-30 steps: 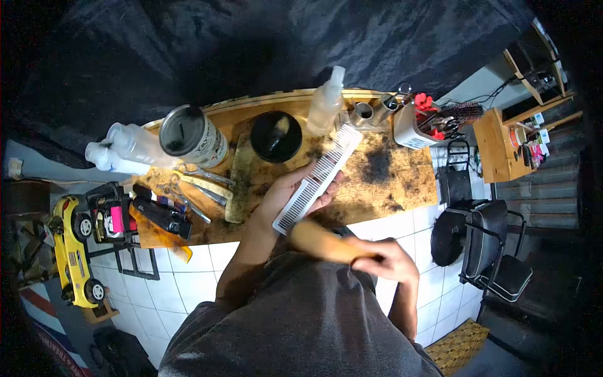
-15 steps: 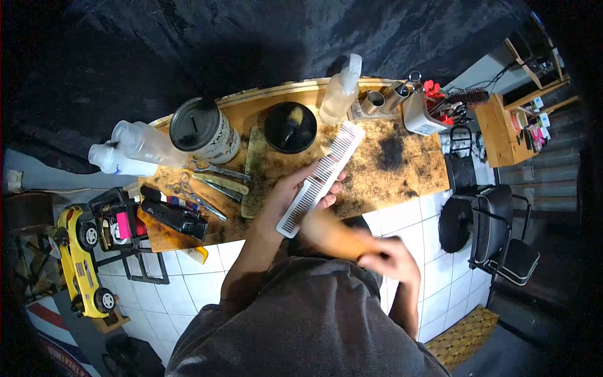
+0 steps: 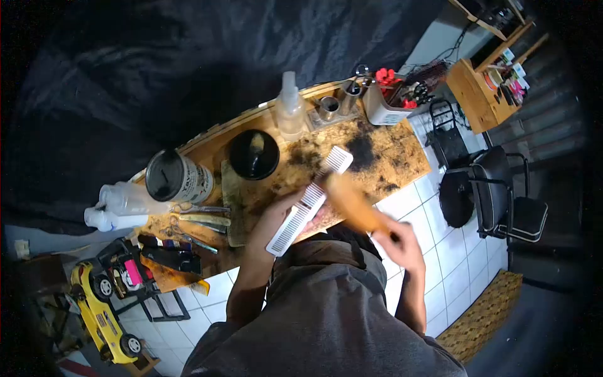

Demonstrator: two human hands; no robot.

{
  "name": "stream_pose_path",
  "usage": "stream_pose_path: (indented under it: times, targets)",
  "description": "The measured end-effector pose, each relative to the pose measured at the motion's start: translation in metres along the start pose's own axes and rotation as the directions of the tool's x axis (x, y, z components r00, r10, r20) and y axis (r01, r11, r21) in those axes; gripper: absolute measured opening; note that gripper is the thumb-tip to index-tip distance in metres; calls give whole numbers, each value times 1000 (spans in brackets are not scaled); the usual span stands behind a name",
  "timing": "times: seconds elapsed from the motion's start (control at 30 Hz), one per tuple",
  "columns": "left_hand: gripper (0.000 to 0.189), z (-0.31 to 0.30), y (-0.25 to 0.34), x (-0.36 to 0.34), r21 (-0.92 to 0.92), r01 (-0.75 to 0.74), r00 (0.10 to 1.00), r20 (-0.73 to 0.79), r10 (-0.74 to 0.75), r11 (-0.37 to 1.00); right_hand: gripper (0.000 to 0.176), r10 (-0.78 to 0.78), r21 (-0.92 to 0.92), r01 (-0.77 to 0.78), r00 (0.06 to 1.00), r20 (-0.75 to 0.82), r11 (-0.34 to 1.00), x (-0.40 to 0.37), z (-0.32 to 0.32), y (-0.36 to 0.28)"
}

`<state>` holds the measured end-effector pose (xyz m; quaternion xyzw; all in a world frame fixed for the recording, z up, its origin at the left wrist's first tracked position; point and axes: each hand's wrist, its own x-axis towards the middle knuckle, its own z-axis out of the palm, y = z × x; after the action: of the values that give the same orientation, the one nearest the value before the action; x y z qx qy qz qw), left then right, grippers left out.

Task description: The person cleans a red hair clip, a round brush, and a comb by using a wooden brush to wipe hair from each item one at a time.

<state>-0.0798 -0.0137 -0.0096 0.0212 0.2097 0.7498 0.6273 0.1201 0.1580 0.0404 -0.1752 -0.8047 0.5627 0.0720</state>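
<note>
My left hand [image 3: 276, 217] is closed around a white comb [image 3: 290, 231], which lies slanted over the palm with its far end pointing up and right. In my right hand [image 3: 402, 245] is a wooden-handled brush [image 3: 357, 206], blurred by motion. Its dark end overlaps the upper part of the comb. Both hands are at the front edge of a wooden table [image 3: 402, 147] covered in dark smudges. Beyond them, a black bowl [image 3: 235, 160] holds a shaving brush [image 3: 255, 146]. A long, dusty comb [image 3: 232, 217] lies left of my left hand.
At the left are a tin can [image 3: 198, 183], plastic bottles [image 3: 135, 200], scissors [image 3: 182, 231] and a hair clipper [image 3: 173, 259]. A spray bottle [image 3: 290, 113], metal cups [image 3: 328, 108] and a tool holder [image 3: 384, 108] line the back. A black chair [image 3: 493, 173] stands right.
The view has turned, and the table's things appear shifted left. The brush has moved up along the comb towards its far end. Both hands keep their holds.
</note>
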Motion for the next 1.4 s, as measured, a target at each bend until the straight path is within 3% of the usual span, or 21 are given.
stream_pose_path:
  times: [0.03, 0.13, 0.23, 0.3, 0.37, 0.43, 0.47, 0.57, 0.63, 0.7, 0.73, 0.77, 0.83, 0.9, 0.97, 1.03, 1.1, 1.17, 1.23, 1.27, 1.4]
  targets:
    - [43, 5, -3, 5, -77, 55, 997, 48, -52, 996, 41, 201, -11, -205, 968, -149, 979, 3, -7, -7]
    - [41, 22, -6, 9, -110, 101, 992, -67, -109, 989, 42, 43, 22, -38, 931, -363, 999, 16, -10, 0]
    - [40, 24, -3, 23, -211, 92, 985, -121, -119, 973, 44, -1, -106, 11, 996, 92, 994, 3, -12, 6]
    - [38, 16, 0, 36, -317, 123, 992, 50, -113, 940, 45, -257, -16, 269, 935, 244, 963, -3, -5, 15]
    - [38, 35, -1, 43, -293, 75, 995, -44, -91, 953, 44, -121, -122, 199, 877, 464, 972, -6, -16, 6]
    - [39, 38, -5, 51, -292, 98, 993, -37, -113, 951, 45, -243, -51, 278, 903, 356, 959, -5, -26, 18]
    - [42, 33, -2, 53, -146, 182, 983, 5, -183, 972, 45, -299, 55, 295, 950, 94, 954, 0, -26, 18]
    - [43, 45, -9, 65, -223, 181, 983, 22, -181, 958, 47, 115, -52, -132, 962, -248, 990, 11, -48, 0]
    - [41, 66, -11, 71, -154, 119, 978, -152, -143, 981, 45, 90, -41, -107, 952, -292, 993, 16, -48, 6]
    - [39, 69, -8, 77, -76, 60, 941, -328, -82, 995, 43, -59, 62, 53, 994, 89, 997, 11, -40, 19]
    - [39, 64, -3, 82, -152, 98, 986, -116, -116, 983, 41, -340, 66, 335, 935, 99, 940, 14, -29, 28]
    - [39, 61, 1, 86, -221, 150, 986, 107, -129, 964, 41, -353, 149, 324, 904, 243, 934, 11, -26, 33]
    - [38, 55, 5, 84, -169, 134, 991, 45, -128, 976, 42, -216, -11, 249, 861, 461, 968, 7, -29, 33]
    - [39, 44, 7, 81, 53, 110, 993, 31, -112, 993, 45, -324, 213, 271, 905, 277, 939, 6, -30, 46]
    - [48, 45, 3, 83, 564, 33, 997, -82, 16, 825, 44, -305, 188, 295, 952, 27, 937, 9, -47, 39]
    - [48, 36, -10, 78, 761, -59, 969, -112, 221, 646, 39, -50, 219, 72, 993, -105, 973, 10, -61, 36]
    - [41, 72, -4, 82, 828, 18, 964, -163, 209, 561, 42, 11, 217, 70, 936, -353, 974, 19, -59, 43]
    - [37, 82, -2, 82, 871, 105, 954, -225, 200, 480, 46, 57, 293, 67, 917, -395, 954, 30, -54, 41]
    - [40, 74, 1, 78, 970, 76, 996, -87, 36, 230, 45, 8, 346, 241, 810, -586, 907, 44, -44, 35]
    - [37, 69, -5, 80, 991, -93, 993, 86, 85, 93, 39, 97, 419, 193, 809, -580, 887, 49, -41, 32]
    - [33, 89, -12, 80, 999, -30, 995, 27, 99, 27, 26, 133, 393, 91, 852, -507, 915, 56, -43, 24]
